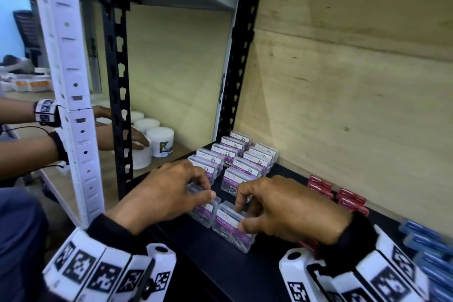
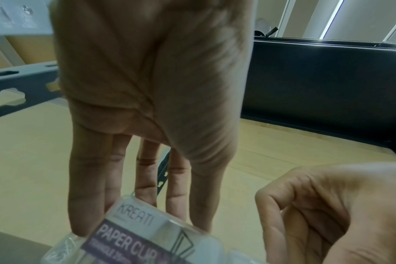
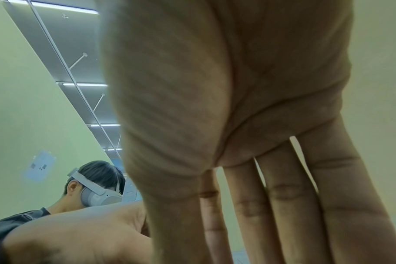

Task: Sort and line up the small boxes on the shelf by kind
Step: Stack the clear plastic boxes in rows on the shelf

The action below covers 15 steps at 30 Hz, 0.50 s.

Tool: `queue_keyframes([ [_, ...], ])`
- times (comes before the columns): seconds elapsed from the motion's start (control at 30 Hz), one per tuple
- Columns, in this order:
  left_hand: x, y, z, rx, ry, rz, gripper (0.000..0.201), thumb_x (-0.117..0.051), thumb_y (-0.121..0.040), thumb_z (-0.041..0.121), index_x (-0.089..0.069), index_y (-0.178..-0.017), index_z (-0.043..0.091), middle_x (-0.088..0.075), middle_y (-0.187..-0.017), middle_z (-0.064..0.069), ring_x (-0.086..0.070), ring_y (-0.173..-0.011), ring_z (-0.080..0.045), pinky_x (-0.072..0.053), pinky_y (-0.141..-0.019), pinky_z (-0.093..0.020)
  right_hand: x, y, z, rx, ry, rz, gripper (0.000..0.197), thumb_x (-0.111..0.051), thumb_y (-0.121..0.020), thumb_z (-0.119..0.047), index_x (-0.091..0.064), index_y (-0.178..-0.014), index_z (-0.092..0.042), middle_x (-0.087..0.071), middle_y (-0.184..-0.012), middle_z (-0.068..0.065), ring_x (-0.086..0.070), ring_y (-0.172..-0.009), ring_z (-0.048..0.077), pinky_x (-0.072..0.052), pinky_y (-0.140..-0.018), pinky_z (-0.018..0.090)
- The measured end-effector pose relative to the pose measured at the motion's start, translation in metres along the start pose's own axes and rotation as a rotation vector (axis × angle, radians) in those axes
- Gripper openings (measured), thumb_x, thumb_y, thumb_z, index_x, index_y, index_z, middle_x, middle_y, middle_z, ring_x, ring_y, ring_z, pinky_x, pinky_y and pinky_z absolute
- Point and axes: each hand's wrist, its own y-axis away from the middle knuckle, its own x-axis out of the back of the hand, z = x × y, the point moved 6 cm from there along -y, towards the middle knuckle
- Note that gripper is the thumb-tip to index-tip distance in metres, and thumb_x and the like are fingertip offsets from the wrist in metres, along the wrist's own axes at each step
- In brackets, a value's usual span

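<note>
Paper-clip boxes: left hand (image 1: 166, 193) pinches 1 (image 1: 203, 206), right hand (image 1: 291, 208) pinches adjacent box (image 1: 232, 225).

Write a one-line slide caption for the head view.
Left hand and right hand each grip a clear paper clip box at the front of two rows on the black shelf.

Paper clip boxes (image 1: 235, 154) left of stapler boxes (image 1: 343, 197) on shelf (image 1: 220, 265)

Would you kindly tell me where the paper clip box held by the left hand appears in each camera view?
Head: left paper clip box, lower centre, under the left hand.
Left wrist: bottom edge, at the fingertips, label readable.
Right wrist: not in it.
Shared landmark: the right hand, also lower right in the left wrist view.
</note>
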Motion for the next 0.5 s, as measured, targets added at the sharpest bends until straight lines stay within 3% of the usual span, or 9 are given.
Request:
queue_keyframes([
  [0.13,0.001,0.001,0.000,-0.024,-0.008,-0.041,0.024,-0.060,-0.083,0.063,-0.067,-0.093,0.043,-0.055,-0.103,0.025,-0.050,-0.086,0.005,-0.043,-0.080,-0.024,0.001,0.001,0.000,-0.008,0.000,-0.018,0.025,-0.072,-0.085,-0.048,-0.061,-0.105,-0.038,-0.070,-0.097,-0.016,-0.065,-0.087,0.001,-0.055,-0.085,0.032],
  [0.27,0.011,0.000,0.004,-0.047,-0.010,-0.118,0.029,-0.054,-0.088,0.062,-0.066,-0.111,0.048,-0.056,-0.111,0.027,-0.053,-0.093,0.007,-0.047,-0.088,-0.023,0.014,-0.001,0.001,-0.020,-0.029,-0.023,0.023,-0.067,-0.088,-0.052,-0.065,-0.107,-0.040,-0.070,-0.098,-0.017,-0.063,-0.085,-0.003,-0.050,-0.077,0.021],
  [0.4,0.024,-0.021,0.006,-0.041,-0.036,-0.091,0.028,-0.052,-0.091,0.059,-0.064,-0.114,0.048,-0.056,-0.109,0.023,-0.054,-0.092,0.003,-0.046,-0.095,-0.035,0.037,-0.027,0.009,-0.059,0.019,0.092,0.024,-0.067,-0.090,-0.045,-0.064,-0.113,-0.038,-0.069,-0.106,-0.015,-0.063,-0.092,0.003,-0.051,-0.086,0.027],
  [0.5,0.026,-0.040,-0.003,0.027,-0.125,-0.116,0.031,-0.048,-0.094,0.058,-0.061,-0.120,0.048,-0.055,-0.130,0.014,-0.052,-0.108,-0.009,-0.039,-0.106,-0.047,0.046,-0.050,0.020,-0.093,0.064,0.130,0.026,-0.070,-0.089,-0.037,-0.065,-0.114,-0.034,-0.067,-0.113,-0.010,-0.062,-0.097,0.011,-0.051,-0.089,0.032],
])
